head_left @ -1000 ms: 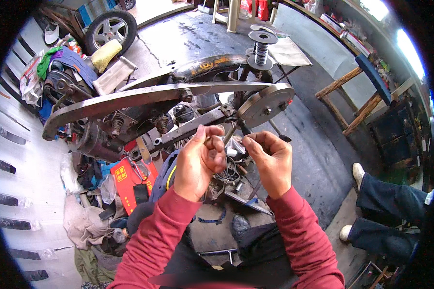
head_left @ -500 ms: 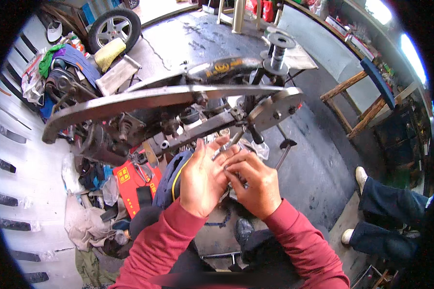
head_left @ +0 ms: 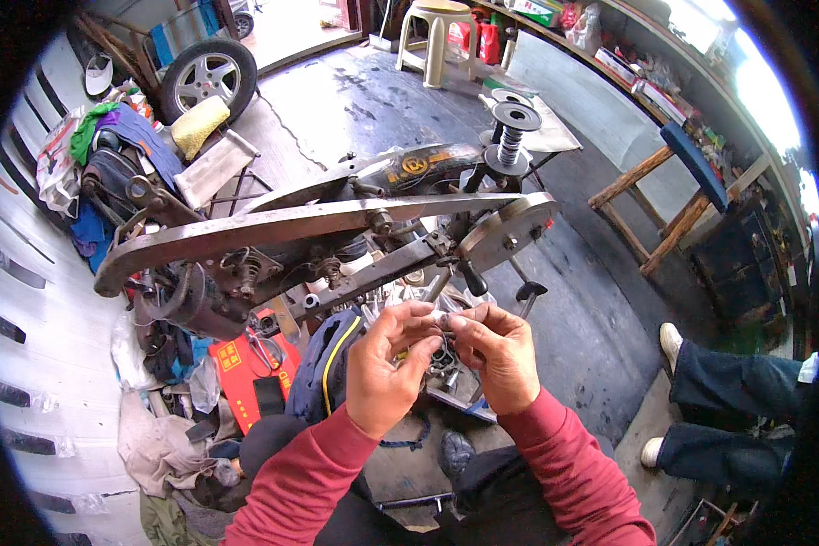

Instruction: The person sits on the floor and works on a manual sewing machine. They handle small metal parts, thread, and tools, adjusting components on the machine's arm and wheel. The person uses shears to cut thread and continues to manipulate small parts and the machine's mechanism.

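Observation:
In front of me my left hand [head_left: 387, 364] and my right hand [head_left: 498, 355] meet at the fingertips. A small greyish piece [head_left: 442, 320], too small to name, shows between them. The right thumb and forefinger pinch it. My left fingers are curled around its other side, and what they grip is partly hidden. Just beyond my hands stands a hand-cranked sewing machine [head_left: 314, 217] with a long metal arm, a round wheel [head_left: 510, 238] and a dark crank handle [head_left: 472, 278]. A metal thread spool [head_left: 511, 146] rises at its far right. Neither hand touches the machine.
A dark blue bag [head_left: 323, 364] and a red sheet [head_left: 238, 378] with scissors [head_left: 266, 350] lie left of my hands. Metal parts [head_left: 441, 364] sit below them. A wheel with tyre [head_left: 207, 80] leans far left; a wooden stool [head_left: 669, 196] stands right, near another person's legs [head_left: 733, 378].
My left hand has turned from an open palm to curled fingers. The right hand has shifted slightly, still pinching at the left fingertips. The view has tilted, so the machine appears lower.

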